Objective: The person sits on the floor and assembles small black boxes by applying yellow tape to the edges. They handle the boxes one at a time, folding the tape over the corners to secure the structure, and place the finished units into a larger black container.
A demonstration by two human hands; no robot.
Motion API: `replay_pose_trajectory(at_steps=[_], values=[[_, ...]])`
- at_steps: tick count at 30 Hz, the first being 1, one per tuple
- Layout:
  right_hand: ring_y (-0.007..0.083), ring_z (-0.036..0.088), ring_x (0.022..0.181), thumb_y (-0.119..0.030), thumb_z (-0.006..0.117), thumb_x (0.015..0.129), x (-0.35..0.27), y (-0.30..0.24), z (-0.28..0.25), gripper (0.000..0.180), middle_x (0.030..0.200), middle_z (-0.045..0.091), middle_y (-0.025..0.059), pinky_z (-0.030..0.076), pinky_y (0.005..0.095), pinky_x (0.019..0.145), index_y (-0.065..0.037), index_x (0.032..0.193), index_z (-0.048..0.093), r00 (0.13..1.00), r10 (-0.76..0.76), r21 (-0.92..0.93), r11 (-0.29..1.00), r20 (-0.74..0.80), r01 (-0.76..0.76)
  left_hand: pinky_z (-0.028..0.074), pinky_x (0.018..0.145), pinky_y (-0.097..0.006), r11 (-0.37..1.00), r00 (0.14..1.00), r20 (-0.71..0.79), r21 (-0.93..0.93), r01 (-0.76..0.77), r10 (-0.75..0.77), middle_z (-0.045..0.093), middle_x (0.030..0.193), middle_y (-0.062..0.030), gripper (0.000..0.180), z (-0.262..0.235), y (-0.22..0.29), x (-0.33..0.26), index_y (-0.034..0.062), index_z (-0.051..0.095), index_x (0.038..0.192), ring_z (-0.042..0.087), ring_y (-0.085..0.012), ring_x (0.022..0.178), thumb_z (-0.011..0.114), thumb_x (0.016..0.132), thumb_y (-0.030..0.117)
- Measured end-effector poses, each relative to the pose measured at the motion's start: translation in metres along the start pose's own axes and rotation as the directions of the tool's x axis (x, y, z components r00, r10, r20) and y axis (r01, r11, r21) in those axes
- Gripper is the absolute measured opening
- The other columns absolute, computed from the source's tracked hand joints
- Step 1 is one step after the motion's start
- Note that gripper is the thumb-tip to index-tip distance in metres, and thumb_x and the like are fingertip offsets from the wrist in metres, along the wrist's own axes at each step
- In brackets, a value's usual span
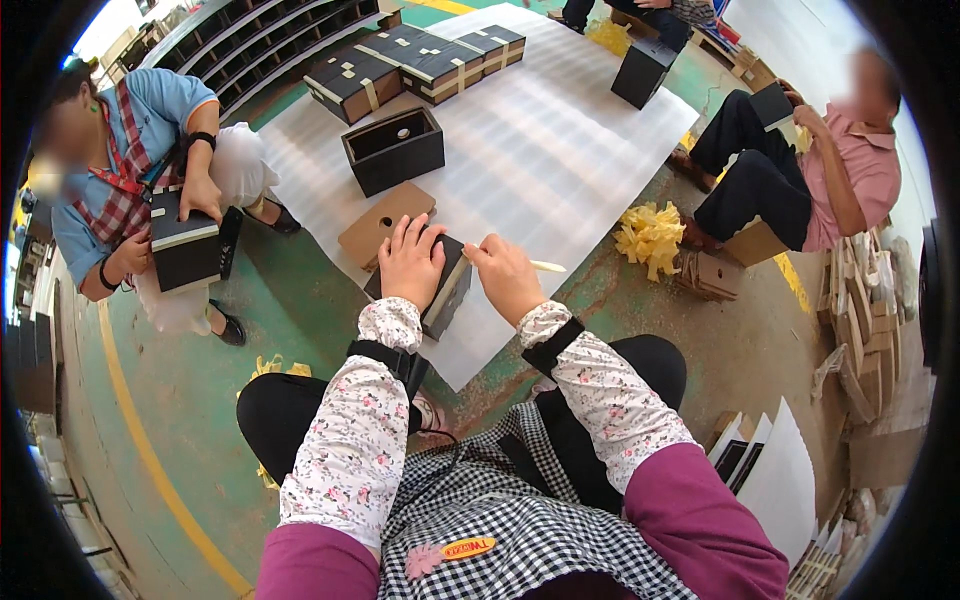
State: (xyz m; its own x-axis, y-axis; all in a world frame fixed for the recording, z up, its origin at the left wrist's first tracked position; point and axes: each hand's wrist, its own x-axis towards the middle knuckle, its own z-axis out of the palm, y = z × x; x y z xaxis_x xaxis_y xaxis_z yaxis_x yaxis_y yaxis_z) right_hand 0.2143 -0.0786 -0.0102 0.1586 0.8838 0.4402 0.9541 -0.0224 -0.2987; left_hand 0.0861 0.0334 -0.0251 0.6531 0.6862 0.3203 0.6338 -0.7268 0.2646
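In front of me, a black box [449,300] with a pale strip along its top edge lies at the near corner of the white sheet. My left hand [411,262] is pressed on the box with its fingers spread. At the box's right edge, by the pale strip, my right hand [505,277] is closed around a slim pale stick [547,267], whose end sticks out to the right. The fingertips partly hide what they touch. Just beyond my left hand lies a brown board [377,222] with a round hole.
The white sheet [560,150] bears an open black box [395,150] and taped black boxes [430,62]. Another black box [643,73] stands far right. Co-workers sit left [150,190] and right [850,170], each handling a dark box. Yellow strips [650,238] lie on the floor.
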Motion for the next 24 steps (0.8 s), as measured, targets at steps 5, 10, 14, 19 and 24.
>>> replay_pose_trajectory(at_steps=[5,10,14,19,24], values=[[0.0269,0.056,0.074,-0.006,0.055,0.079,-0.009,-0.009,-0.008,0.018,0.079,0.051,0.0112,0.046,0.0369,0.065,-0.003,0.096,0.062,0.999,0.049,0.055,0.997,-0.012,-0.048,0.032,0.097,-0.042,1.0,1.0,-0.006,0.01,0.012,-0.012,0.044,0.133,0.0004,0.026,0.0,0.003,0.003,0.0233,0.052,0.112,0.035,-0.0233,0.127,0.048,0.087,0.026],[0.031,0.056,0.075,-0.009,0.055,0.081,-0.017,-0.017,-0.01,0.016,0.08,0.052,0.0139,0.046,0.039,0.066,-0.005,0.094,0.064,0.971,0.237,0.23,0.945,0.011,-0.233,0.035,0.092,-0.042,1.0,0.997,-0.074,0.019,0.008,-0.006,0.048,0.128,0.0009,0.023,0.003,0.004,0.003,0.0224,0.054,0.107,0.041,-0.0234,0.121,0.052,0.084,0.024],[0.0294,0.057,0.075,-0.013,0.055,0.083,-0.022,-0.013,-0.01,0.02,0.082,0.055,0.0137,0.046,0.0374,0.067,-0.004,0.099,0.063,0.912,0.372,0.374,0.832,0.172,-0.41,0.037,0.089,-0.042,0.999,0.993,-0.116,0.033,-0.029,0.033,0.049,0.125,0.0012,0.022,0.005,0.004,0.003,0.0218,0.055,0.104,0.044,-0.023,0.116,0.054,0.082,0.022],[0.0159,0.056,0.065,-0.017,0.056,0.085,-0.025,-0.01,-0.016,0.025,0.072,0.057,0.007,0.046,0.0294,0.06,0.001,0.101,0.061,0.79,0.397,0.52,0.599,0.467,-0.609,0.039,0.086,-0.041,0.998,0.992,-0.113,0.031,-0.045,0.049,0.05,0.123,0.0023,0.022,0.004,0.004,0.004,0.0221,0.055,0.103,0.047,-0.0223,0.11,0.055,0.081,0.022],[0.0121,0.054,0.062,-0.018,0.055,0.086,-0.04,-0.036,-0.037,0.025,0.066,0.057,0.0045,0.044,0.0274,0.057,0.002,0.1,0.062,0.769,0.378,0.64,0.427,0.515,-0.639,0.039,0.086,-0.042,0.998,0.999,-0.044,0.053,-0.024,0.027,0.049,0.124,0.003,0.022,0.002,0.005,0.009,0.0224,0.053,0.106,0.046,-0.0213,0.112,0.051,0.084,0.023]])
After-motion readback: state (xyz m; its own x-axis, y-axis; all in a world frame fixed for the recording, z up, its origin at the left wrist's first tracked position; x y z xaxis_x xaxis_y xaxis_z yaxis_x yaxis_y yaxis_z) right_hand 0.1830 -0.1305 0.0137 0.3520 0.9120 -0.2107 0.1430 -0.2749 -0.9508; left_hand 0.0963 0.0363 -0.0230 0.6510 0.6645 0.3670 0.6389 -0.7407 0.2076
